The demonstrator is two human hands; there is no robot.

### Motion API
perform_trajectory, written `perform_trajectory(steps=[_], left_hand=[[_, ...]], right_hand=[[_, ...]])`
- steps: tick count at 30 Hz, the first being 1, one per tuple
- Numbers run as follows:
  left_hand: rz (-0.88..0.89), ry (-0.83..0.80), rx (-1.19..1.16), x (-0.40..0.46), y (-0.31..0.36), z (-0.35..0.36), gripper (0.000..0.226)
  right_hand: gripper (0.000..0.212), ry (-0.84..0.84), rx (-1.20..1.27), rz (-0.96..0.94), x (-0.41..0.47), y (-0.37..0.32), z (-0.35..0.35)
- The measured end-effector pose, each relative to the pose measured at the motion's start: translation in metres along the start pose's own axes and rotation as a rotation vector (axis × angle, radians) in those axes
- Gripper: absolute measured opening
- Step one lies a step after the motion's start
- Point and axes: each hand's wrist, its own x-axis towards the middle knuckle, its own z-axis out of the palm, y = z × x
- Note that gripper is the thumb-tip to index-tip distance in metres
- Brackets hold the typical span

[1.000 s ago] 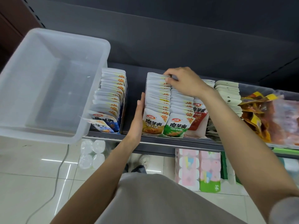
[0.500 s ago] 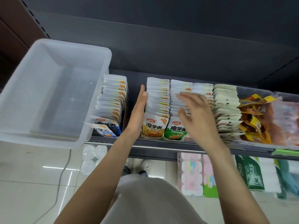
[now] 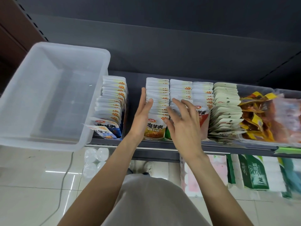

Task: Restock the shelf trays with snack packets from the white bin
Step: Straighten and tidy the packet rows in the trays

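Observation:
The white bin (image 3: 91, 137) sits at the left of the shelf and looks empty inside. Rows of snack packets stand in trays on the shelf: a blue row (image 3: 112, 101), a yellow row (image 3: 157, 95), a green row (image 3: 180, 88) and a red row (image 3: 202, 95). My left hand (image 3: 141, 115) lies flat against the left side of the yellow row, thumb over its top edge. My right hand (image 3: 182, 121) hovers with fingers spread over the front of the green row, hiding its front packet. Neither hand holds a packet.
Pale packets (image 3: 225, 108) fill another row to the right, then a clear tub (image 3: 257, 88) of loose orange and yellow snacks. The dark shelf edge (image 3: 162, 150) runs along the front. Tissue packs (image 3: 250, 173) and bottles (image 3: 96, 154) stand on the floor below.
My right hand left the back of the rows, where it gripped packets, and drew forward with fingers spread. My left hand slid further back along the yellow row.

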Motion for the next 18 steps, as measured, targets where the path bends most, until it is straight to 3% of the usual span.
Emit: perform_trajectory(steps=[5,8,12,18], left_hand=[[0.039,-0.027,0.017,0.0,-0.001,-0.003,0.068],[0.058,-0.026,0.042,-0.001,0.0,0.0,0.072],[0.058,0.008,0.044,-0.001,-0.001,0.001,0.073],[0.042,0.022,0.029,0.001,0.003,0.0,0.07]], right_hand=[[0.023,0.098,0.027,0.045,0.008,-0.005,0.004],[0.029,0.107,0.058,0.042,0.008,-0.005,0.003],[0.053,0.028,0.101,0.071,0.009,0.002,0.0],[0.052,-0.069,0.1,-0.007,0.018,0.006,0.003]])
